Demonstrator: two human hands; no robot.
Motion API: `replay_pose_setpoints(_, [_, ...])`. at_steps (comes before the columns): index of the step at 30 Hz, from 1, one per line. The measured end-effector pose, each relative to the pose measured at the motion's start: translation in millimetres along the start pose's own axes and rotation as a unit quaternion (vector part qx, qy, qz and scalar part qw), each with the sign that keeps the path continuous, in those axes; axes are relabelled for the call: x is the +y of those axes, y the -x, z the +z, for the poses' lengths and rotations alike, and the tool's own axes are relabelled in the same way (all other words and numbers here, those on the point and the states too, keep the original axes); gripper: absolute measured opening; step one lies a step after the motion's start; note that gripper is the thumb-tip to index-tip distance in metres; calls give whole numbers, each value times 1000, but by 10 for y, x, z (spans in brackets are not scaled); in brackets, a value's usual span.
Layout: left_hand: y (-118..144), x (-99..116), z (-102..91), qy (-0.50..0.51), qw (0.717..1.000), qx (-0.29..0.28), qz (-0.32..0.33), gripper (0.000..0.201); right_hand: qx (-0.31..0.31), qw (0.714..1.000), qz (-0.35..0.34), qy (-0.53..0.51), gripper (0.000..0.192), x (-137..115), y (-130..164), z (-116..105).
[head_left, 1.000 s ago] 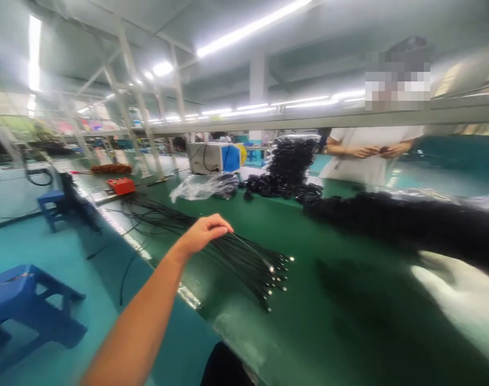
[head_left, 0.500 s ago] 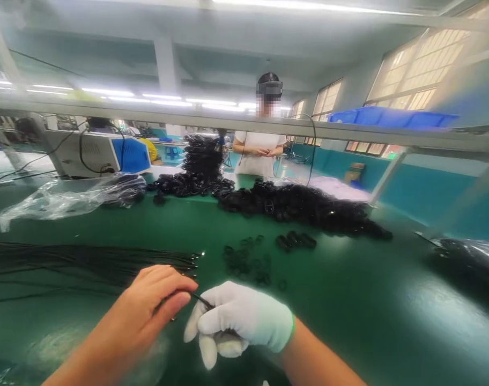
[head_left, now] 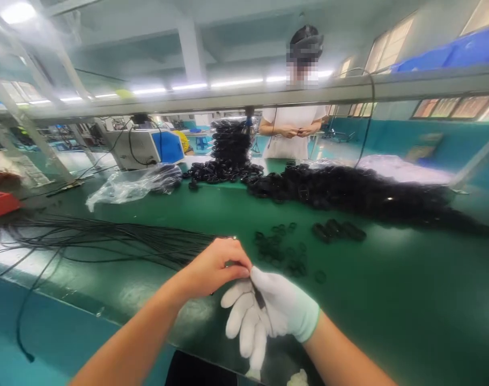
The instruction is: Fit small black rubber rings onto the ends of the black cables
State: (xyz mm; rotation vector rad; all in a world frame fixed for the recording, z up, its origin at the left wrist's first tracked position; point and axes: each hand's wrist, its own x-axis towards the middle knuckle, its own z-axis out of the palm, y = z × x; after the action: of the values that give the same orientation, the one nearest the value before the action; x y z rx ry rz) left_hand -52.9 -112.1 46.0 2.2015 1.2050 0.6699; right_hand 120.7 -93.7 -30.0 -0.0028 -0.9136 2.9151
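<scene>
Workshop with strip lights [head_left: 236,83] across the upper frame; green bench [head_left: 409,289] filled most of the lower half; a co-worker [head_left: 295,146] stood at upper right behind a metal rail [head_left: 220,101], hands together at the waist. Left hand [head_left: 214,265] bare, right hand [head_left: 277,301] in a white glove; they met just below frame center; left pinched, thumb against finger, the top end of a small dark piece [head_left: 259,296]; piece slanted down across the right palm, probably so the glove backed it while bare fingertips did the fine grip; right fingers spread loosely downward; couldn't tell if the right thumb pressed on anything; couldn't tell if a cable ran on from the piece either. Black cables [head_left: 148,236] lay along the left of the frame, running in behind the left hand, likely so that hand could reach them singly; one loose end [head_left: 29,357] hung off the bench at lower left, presumably just too long. Small rings [head_left: 280,249] sat past the hands, right of center, in easy reach I'd guess; big black pile [head_left: 349,190] farther back, looked like bulk kept clear of the elbows.
</scene>
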Motion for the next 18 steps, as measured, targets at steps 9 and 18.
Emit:
replay_pose_setpoints(9, [-163, -239, 262, -36, 999, 36, 9, 26, 27, 995, -84, 46, 41, -28, 95, -2])
replay_pose_setpoints(18, [597, -460, 818, -282, 952, 103, -66, 24, 230, 912, -336, -40, 23, -528, 426, 12])
